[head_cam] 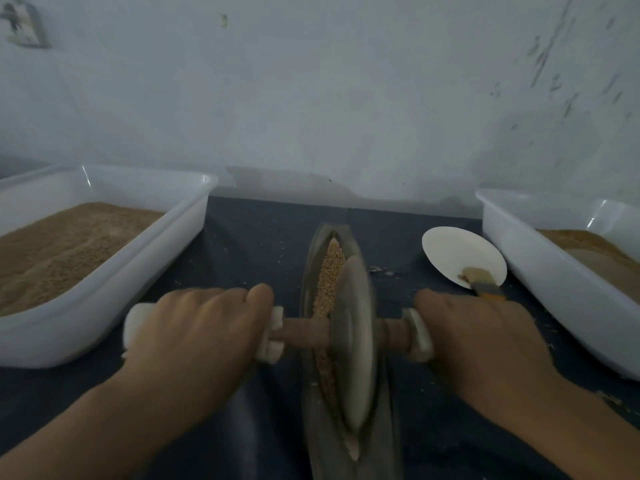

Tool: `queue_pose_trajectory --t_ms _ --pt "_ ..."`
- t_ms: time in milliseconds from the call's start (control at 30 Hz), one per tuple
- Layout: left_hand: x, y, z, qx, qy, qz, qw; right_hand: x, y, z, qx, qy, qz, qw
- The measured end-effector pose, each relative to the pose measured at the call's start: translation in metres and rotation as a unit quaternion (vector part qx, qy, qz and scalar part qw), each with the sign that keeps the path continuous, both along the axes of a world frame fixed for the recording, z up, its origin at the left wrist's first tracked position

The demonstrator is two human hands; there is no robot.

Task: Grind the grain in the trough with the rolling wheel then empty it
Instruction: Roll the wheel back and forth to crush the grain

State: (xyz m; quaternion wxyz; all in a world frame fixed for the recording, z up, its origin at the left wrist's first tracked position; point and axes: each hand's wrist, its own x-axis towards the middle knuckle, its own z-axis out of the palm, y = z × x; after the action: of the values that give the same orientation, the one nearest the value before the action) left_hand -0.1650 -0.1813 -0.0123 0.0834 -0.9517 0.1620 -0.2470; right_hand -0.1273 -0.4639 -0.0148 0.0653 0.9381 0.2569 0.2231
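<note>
Wood is what joins my two hands: a brown axle [304, 336] runs sideways from one to the other, through the middle of the rolling wheel [353, 344]. My left hand [194, 337] is curled round the white handle [138, 323] on its end. My right hand [485, 344] is curled over the other handle [420, 336].

The wheel stands up on its edge right between my hands, about the same way from each. It sits down in the trough [313, 271]. The trough is long and thin. It points straight away from me, from near my arms out past my fingers. So the axle goes across and the trough goes forward, and I think I should push and pull both hands together along that line. The grain [329, 271] lies in the trough ahead of the wheel, and much of it looks whole, so I think the grinding is not done.

Past my left hand is a white tub [104, 299] with brown meal [62, 244]. Past my right hand is a paper plate [460, 251] with a brush [483, 282], and one more white tub [554, 289]
</note>
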Motion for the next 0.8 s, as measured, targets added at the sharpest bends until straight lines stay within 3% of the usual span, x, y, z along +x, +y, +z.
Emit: queue_pose_trajectory --t_ms 133,333,533,667,733,800 --pt "0.073 -0.010 -0.008 0.030 0.015 0.106 0.994 0.065 0.016 -0.008 -0.003 -0.023 -0.079 0.997" --pt "0.151 -0.004 -0.006 -0.019 0.022 0.112 0.993 0.125 0.037 0.004 -0.007 -0.066 -0.114 0.991" --pt "0.067 0.002 -0.020 -0.003 0.063 0.098 0.993 0.054 0.023 0.007 -0.076 -0.037 -0.054 0.995" --pt "-0.005 0.006 -0.002 0.042 0.035 0.077 0.996 0.005 0.009 0.014 -0.066 -0.020 -0.028 0.997" --pt "-0.015 0.005 0.003 0.054 0.039 0.067 0.996 -0.001 0.008 0.012 -0.060 0.039 -0.029 0.997" --pt "-0.005 -0.001 0.003 0.056 0.045 0.087 0.994 0.002 0.008 0.006 -0.021 0.015 -0.008 1.000"
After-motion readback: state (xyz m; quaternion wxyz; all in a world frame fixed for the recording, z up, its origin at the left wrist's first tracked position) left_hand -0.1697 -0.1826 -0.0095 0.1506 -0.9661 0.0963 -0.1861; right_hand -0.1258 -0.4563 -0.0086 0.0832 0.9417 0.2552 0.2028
